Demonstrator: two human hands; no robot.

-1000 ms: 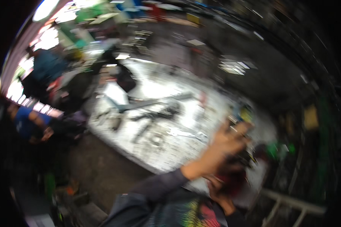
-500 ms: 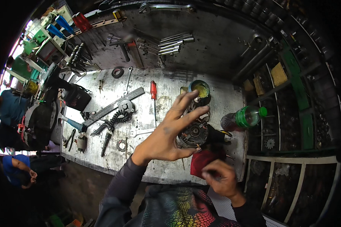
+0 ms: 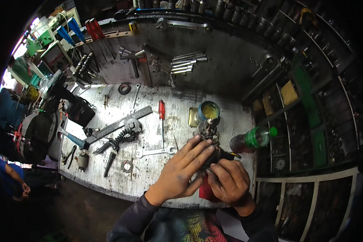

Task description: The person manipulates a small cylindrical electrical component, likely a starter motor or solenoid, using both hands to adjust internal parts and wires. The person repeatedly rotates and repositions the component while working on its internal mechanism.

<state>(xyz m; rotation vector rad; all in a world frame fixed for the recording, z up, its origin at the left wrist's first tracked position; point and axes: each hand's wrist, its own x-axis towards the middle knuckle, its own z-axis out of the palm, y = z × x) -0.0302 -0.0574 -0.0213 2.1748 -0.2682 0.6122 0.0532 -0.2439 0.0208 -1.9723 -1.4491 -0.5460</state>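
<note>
In front of me on the bench, a dark round motor part [image 3: 212,137] with metal fittings is mostly covered by my hands. My left hand [image 3: 181,171] lies across it from the left, fingers stretched over its top and thumb on the near side, holding it steady. Close against its near right side, my right hand [image 3: 232,183] is closed in a pinch; what the fingertips hold is hidden. Beneath the hands a red cloth [image 3: 206,192] shows. Just beyond the part stands an open tin [image 3: 209,110] with yellowish grease inside.
A green-capped bottle [image 3: 256,138] of dark liquid stands at the right. To the left lie a red screwdriver [image 3: 161,111], a wrench [image 3: 155,152], a flat metal bar [image 3: 121,126], a coiled black cable [image 3: 127,137] and a hammer [image 3: 74,138]. Shelving [image 3: 306,177] borders the right; another person [image 3: 14,177] is far left.
My right hand has moved up and left to the motor part and closed in a pinch. My left hand has shifted down, its spread fingers drawn together over the part.
</note>
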